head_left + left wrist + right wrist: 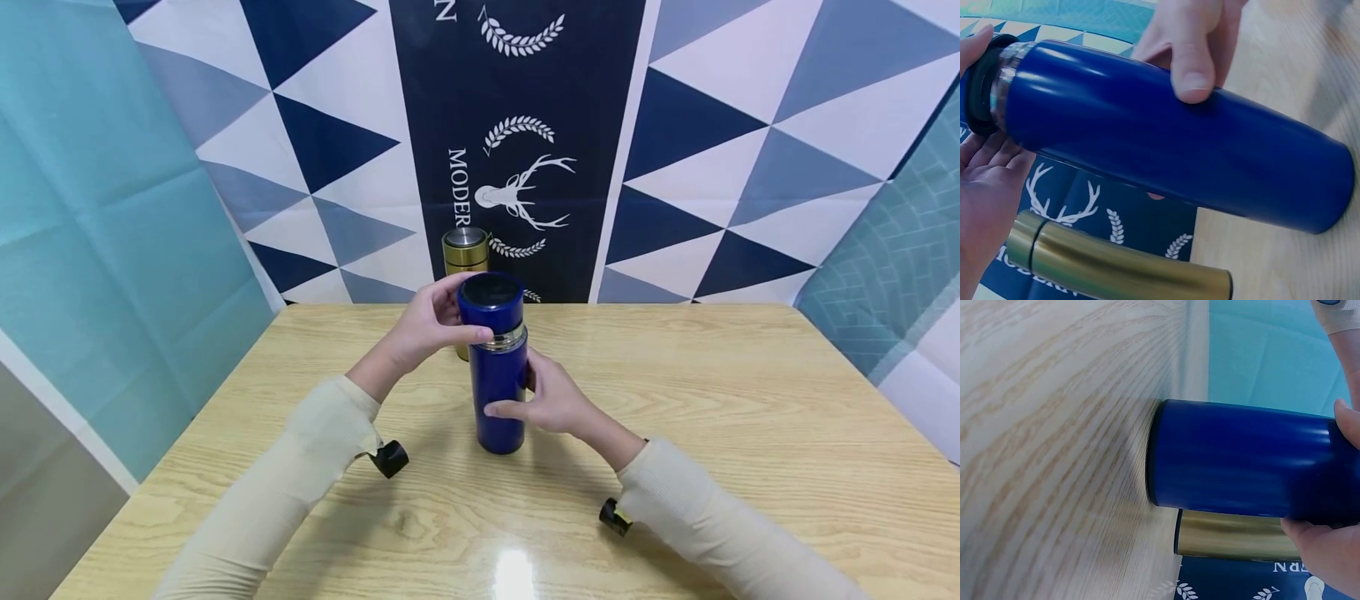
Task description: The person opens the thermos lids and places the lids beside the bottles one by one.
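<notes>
- L hand (988, 200) grips blue btl (1179, 137) at cap end
- R hand (1194, 34) holds its body, thumb on side
- Gold btl (1129, 259) nearby, btm of view
- Dark backdrop (1147, 215) w/ white antlers
- Wood tbl (1291, 262)

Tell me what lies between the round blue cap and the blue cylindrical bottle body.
A shiny metallic neck band separates the cap and bottle body; the head view shows it, partly covered by the left hand.

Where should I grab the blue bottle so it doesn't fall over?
Probably round the blue bottle's body, below the shiny ring, coming from the right, like the right hand. It's tall, round and nearly upright, so a hand can wrap round it; the left hand is up at its lid.
</notes>
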Motion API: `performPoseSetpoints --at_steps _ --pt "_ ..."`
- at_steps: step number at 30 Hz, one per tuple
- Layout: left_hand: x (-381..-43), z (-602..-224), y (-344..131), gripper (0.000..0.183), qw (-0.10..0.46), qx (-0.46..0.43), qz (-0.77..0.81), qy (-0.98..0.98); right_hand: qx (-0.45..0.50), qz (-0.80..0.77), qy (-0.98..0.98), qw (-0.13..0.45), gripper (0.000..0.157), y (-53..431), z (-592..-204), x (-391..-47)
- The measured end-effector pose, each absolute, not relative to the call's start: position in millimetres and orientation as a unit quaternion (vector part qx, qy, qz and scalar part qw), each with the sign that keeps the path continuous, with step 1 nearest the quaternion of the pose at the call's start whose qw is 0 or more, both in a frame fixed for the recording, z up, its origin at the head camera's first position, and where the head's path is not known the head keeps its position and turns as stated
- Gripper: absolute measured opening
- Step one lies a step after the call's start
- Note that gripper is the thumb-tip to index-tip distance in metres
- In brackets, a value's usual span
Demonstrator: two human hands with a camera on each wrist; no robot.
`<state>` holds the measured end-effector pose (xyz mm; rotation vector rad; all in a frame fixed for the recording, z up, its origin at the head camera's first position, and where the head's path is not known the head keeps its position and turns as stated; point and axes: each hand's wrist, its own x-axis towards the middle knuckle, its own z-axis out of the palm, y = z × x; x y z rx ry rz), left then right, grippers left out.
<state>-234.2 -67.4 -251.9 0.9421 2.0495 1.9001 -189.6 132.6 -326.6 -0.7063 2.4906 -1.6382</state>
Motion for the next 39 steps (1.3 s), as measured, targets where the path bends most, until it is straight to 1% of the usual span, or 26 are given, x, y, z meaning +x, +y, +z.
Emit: performPoseSetpoints --at_steps 5,8,12,16,25,32,39 --pt "-232.7 -244.4 -75.9 0.107 0.082 0.312 0.643 0.695 -0.226 -0.536 0.812 0.041 0.074 132.4 -326.5 -190.1" --pt "-232.0 -242.8 -83.6 0.096 0.076 0.31 0.641 0.698 -0.222 -0.539 0.811 0.044 0.073 132.1 -326.6 -189.0" --pt "-230.2 -241.4 -94.5 0.075 0.06 0.31 0.619 0.719 -0.219 -0.538 0.813 0.045 0.072 132.5 -327.4 -187.1" --pt "-227.8 -237.8 -105.0 0.064 0.042 0.303 0.591 0.746 -0.216 -0.536 0.815 0.043 0.072 133.5 -327.1 -186.7" --pt "-227.0 -232.5 -133.0 0.058 0.013 0.239 0.548 0.802 -0.214 -0.535 0.816 0.045 0.073 133.0 -325.3 -188.3" --pt "-226.7 -236.5 -146.2 0.065 -0.023 0.184 0.446 0.876 -0.217 -0.533 0.817 0.043 0.072 132.6 -324.9 -187.2" --pt "-227.8 -246.1 -153.9 0.065 -0.016 0.158 0.383 0.91 -0.214 -0.533 0.818 0.047 0.072 132.8 -323.6 -186.4"
